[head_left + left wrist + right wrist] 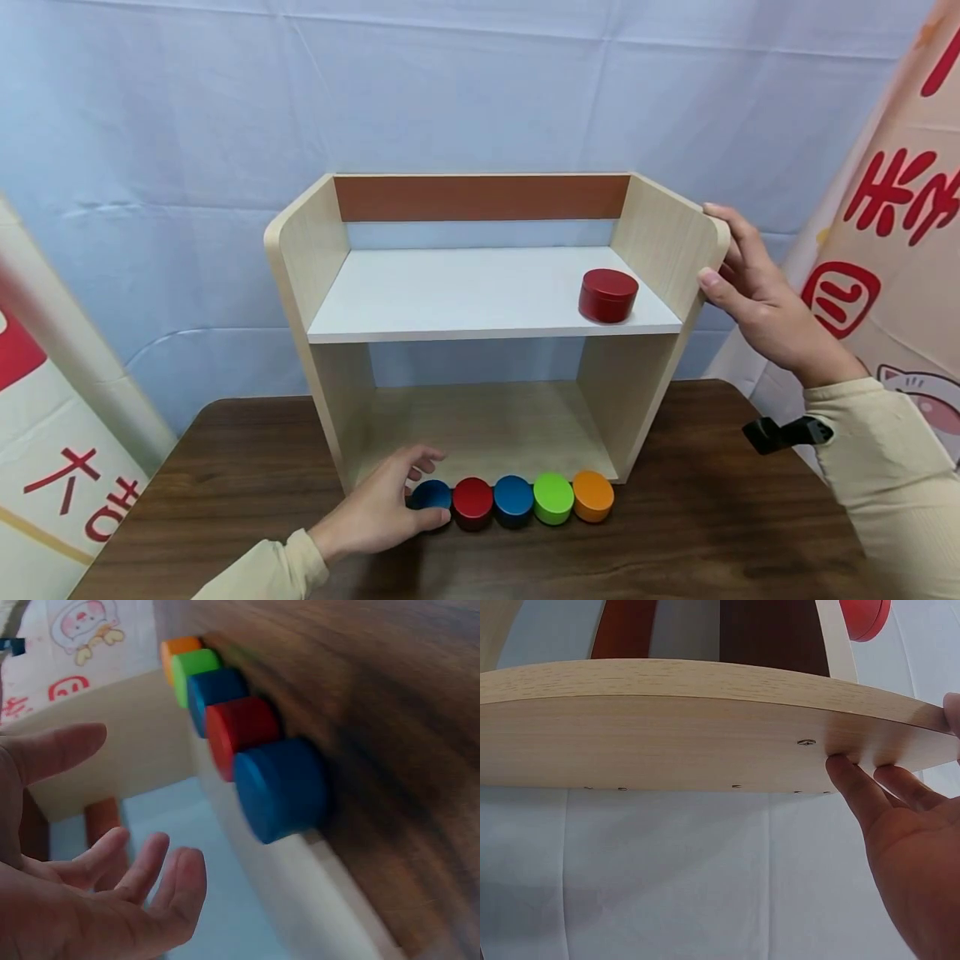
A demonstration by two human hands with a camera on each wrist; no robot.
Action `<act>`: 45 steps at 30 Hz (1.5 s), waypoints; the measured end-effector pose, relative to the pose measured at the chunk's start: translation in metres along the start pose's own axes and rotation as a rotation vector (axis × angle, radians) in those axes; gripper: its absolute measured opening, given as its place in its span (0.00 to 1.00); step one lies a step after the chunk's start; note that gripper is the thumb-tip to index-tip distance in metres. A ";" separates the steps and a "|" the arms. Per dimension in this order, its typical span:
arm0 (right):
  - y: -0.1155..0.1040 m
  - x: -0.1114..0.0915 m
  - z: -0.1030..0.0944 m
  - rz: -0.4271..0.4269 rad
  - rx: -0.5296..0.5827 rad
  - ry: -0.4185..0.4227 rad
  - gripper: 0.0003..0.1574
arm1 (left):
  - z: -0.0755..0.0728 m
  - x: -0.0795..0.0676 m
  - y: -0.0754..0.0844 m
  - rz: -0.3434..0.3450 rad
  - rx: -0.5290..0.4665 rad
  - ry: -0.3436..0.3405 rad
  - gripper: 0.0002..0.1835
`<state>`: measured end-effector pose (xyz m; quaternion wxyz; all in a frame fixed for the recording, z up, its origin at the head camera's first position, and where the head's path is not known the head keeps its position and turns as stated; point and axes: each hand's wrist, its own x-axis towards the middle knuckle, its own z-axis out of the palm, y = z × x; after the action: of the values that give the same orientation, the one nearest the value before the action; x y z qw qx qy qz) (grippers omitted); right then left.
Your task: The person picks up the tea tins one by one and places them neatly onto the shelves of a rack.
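A row of round lidded tins stands along the front of a wooden shelf unit (480, 292): a blue tin (281, 791) at the left end, then a red tin (473, 503), another blue tin (513, 502), a green tin (553, 499) and an orange tin (593, 497). Beside the leftmost blue tin hovers my left hand (386, 504), thumb and fingers spread; the left wrist view shows a gap between them and the tin. My right hand (765, 292) grips the unit's right side panel (667, 739), thumb at its front edge, fingertips against its outer face.
Another red tin (608, 296) sits at the right end of the white upper shelf (450, 292). The unit stands on a dark wooden table (247, 475). Behind hangs a pale blue cloth (465, 92), with printed banners (892, 217) at both sides.
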<state>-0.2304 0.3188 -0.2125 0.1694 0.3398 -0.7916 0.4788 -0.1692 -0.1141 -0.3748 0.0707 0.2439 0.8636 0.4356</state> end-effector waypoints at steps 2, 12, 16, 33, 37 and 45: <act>0.000 0.000 0.000 0.000 -0.003 0.001 0.47 | 0.003 -0.001 -0.007 -0.008 0.000 0.011 0.31; 0.000 0.000 0.000 -0.001 0.014 0.000 0.46 | 0.016 0.001 -0.037 -0.054 0.058 0.006 0.34; 0.000 0.001 0.000 0.002 0.017 0.001 0.46 | 0.020 0.004 -0.042 -0.059 0.099 0.008 0.35; 0.000 0.001 0.000 0.007 0.007 0.004 0.46 | 0.033 0.013 -0.050 -0.122 0.085 -0.028 0.35; 0.000 0.001 -0.001 0.006 -0.001 0.004 0.46 | 0.035 0.013 -0.052 -0.138 0.087 -0.034 0.35; 0.000 0.000 0.000 0.007 -0.011 0.001 0.47 | 0.033 0.011 -0.053 -0.137 0.089 -0.034 0.33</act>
<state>-0.2302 0.3190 -0.2122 0.1700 0.3358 -0.7952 0.4754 -0.1867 -0.1115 -0.4352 0.1039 0.1945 0.8955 0.3867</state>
